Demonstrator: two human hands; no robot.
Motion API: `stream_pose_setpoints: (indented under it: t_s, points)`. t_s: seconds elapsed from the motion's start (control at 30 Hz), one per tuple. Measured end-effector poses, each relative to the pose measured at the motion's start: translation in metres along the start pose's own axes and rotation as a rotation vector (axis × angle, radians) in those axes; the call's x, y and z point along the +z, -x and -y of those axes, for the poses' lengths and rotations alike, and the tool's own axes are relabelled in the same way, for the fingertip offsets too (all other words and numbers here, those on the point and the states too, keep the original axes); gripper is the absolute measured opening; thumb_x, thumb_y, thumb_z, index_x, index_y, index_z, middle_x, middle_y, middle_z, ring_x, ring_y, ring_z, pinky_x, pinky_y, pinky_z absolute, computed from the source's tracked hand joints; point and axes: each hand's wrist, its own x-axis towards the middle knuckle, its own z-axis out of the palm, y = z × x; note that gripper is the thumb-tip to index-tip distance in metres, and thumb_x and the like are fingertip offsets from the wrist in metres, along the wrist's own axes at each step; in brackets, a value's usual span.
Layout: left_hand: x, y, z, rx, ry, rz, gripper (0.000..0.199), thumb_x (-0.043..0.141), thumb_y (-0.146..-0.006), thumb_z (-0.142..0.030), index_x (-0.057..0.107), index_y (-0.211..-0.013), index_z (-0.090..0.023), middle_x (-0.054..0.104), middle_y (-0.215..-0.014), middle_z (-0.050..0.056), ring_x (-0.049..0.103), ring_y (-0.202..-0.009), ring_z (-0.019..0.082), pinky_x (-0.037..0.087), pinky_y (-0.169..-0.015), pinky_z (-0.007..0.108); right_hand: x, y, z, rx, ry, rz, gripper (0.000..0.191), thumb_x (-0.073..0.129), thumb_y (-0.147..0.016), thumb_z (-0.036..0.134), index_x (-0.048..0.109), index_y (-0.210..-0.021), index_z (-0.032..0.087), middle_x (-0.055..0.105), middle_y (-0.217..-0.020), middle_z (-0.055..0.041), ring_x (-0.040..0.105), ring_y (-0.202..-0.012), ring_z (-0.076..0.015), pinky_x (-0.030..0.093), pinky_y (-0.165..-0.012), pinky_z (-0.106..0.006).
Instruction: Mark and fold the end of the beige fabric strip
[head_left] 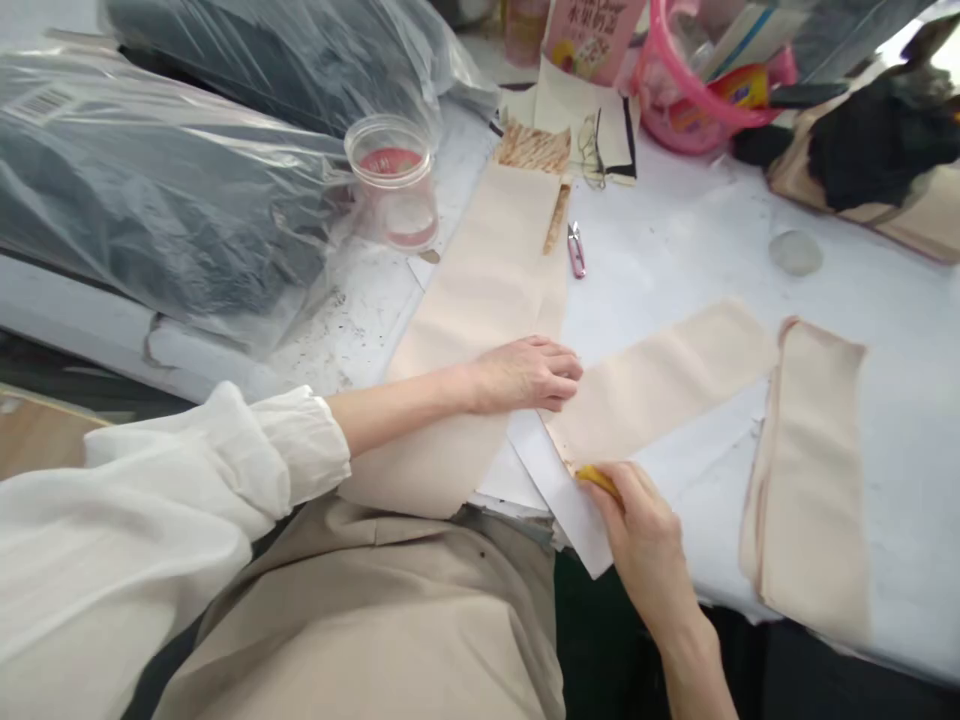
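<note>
A long beige strip (pixel 487 270) runs from the back of the table to its front edge. A second beige strip (pixel 675 375) slants to the right. My left hand (pixel 526 375) lies palm down where the two strips meet, its fingers curled at the second strip's left end. My right hand (pixel 637 510) is closed on a small yellow tool (pixel 598 480), whose tip touches that strip's lower left edge. White paper (pixel 562 495) lies under this edge and sticks out toward the front.
Folded beige pieces (pixel 817 480) lie at the right. Pink snips (pixel 576 252) and a brown-smeared piece (pixel 534 148) are further back. Plastic-wrapped dark rolls (pixel 172 190), a clear tub (pixel 394 185) and a pink basket (pixel 701 100) stand around the back and left.
</note>
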Motion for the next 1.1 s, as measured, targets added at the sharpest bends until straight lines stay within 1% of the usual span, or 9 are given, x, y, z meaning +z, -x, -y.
stream_pose_setpoints:
  t_s: [0.13,0.3,0.47,0.53,0.6,0.7,0.83,1.0,1.1]
  points:
    - [0.002,0.001,0.001,0.014,-0.014,-0.011,0.014,0.055,-0.098,-0.031,0.064,-0.093,-0.022,0.066,-0.119,0.003,0.057,-0.122,0.019,0.039,-0.103,0.033,-0.002,-0.019,0.007,0.009,-0.003,-0.184,0.005,0.058,-0.099,0.024,0.058,-0.104,0.022,0.062,-0.095,-0.0029,0.061,-0.086,-0.0201,0.048,-0.077,-0.031]
    - [0.003,0.001,0.002,0.008,0.011,0.002,0.014,0.056,-0.097,-0.033,0.065,-0.095,-0.022,0.065,-0.121,0.003,0.057,-0.122,0.019,0.039,-0.103,0.034,0.025,-0.045,0.007,-0.134,0.088,-0.04,0.01,0.048,-0.102,0.021,0.057,-0.098,0.02,0.059,-0.09,-0.0058,0.057,-0.086,-0.0246,0.046,-0.078,-0.037]
    - [0.002,0.0,0.001,-0.012,0.016,0.021,0.018,0.05,-0.1,-0.033,0.064,-0.095,-0.022,0.064,-0.121,0.002,0.057,-0.121,0.019,0.038,-0.103,0.033,0.012,-0.012,0.003,-0.03,0.047,0.045,0.011,0.048,-0.102,0.022,0.058,-0.1,0.021,0.059,-0.091,-0.0041,0.058,-0.085,-0.0221,0.046,-0.076,-0.033]
    - [0.002,0.001,0.001,-0.012,0.009,0.025,0.019,0.049,-0.1,-0.032,0.064,-0.095,-0.022,0.064,-0.121,0.002,0.057,-0.122,0.019,0.037,-0.104,0.032,0.001,-0.004,0.006,0.031,0.011,0.031,0.006,0.052,-0.101,0.024,0.058,-0.099,0.022,0.06,-0.09,-0.0023,0.059,-0.083,-0.0203,0.046,-0.073,-0.031]
    - [0.002,0.001,0.0,-0.007,0.002,0.02,0.019,0.048,-0.101,-0.033,0.063,-0.096,-0.022,0.064,-0.122,0.002,0.056,-0.123,0.019,0.036,-0.104,0.032,-0.002,-0.009,0.01,0.053,-0.011,-0.065,0.002,0.057,-0.099,0.025,0.058,-0.1,0.023,0.061,-0.091,-0.0015,0.06,-0.082,-0.0194,0.047,-0.073,-0.03]
    - [0.002,0.001,0.001,-0.003,0.004,0.024,0.02,0.047,-0.101,-0.033,0.063,-0.096,-0.022,0.063,-0.122,0.003,0.055,-0.123,0.019,0.036,-0.104,0.032,0.011,-0.034,0.014,-0.013,-0.006,-0.149,0.003,0.057,-0.099,0.024,0.057,-0.101,0.022,0.062,-0.093,-0.0027,0.06,-0.086,-0.021,0.047,-0.077,-0.032]
    - [0.001,0.001,0.001,-0.006,0.034,0.021,0.019,0.048,-0.1,-0.033,0.064,-0.095,-0.023,0.064,-0.122,0.002,0.056,-0.122,0.019,0.036,-0.104,0.032,0.031,-0.044,0.009,-0.089,0.054,-0.062,0.01,0.047,-0.101,0.022,0.056,-0.097,0.021,0.057,-0.089,-0.0045,0.057,-0.085,-0.0233,0.046,-0.076,-0.035]
    - [0.001,0.0,0.001,-0.016,0.045,0.027,0.018,0.05,-0.1,-0.033,0.064,-0.095,-0.022,0.064,-0.121,0.002,0.057,-0.121,0.019,0.037,-0.104,0.033,0.006,-0.01,0.011,0.016,0.024,0.062,0.008,0.049,-0.101,0.021,0.057,-0.098,0.022,0.058,-0.09,-0.0021,0.058,-0.082,-0.0192,0.046,-0.073,-0.03]
    - [0.001,0.0,0.001,-0.008,0.047,0.005,0.017,0.051,-0.099,-0.032,0.064,-0.096,-0.022,0.064,-0.12,0.003,0.057,-0.12,0.019,0.037,-0.103,0.033,-0.004,-0.016,0.018,0.049,0.009,-0.045,0.002,0.058,-0.099,0.025,0.057,-0.099,0.023,0.061,-0.092,-0.0012,0.059,-0.081,-0.0183,0.046,-0.072,-0.028]
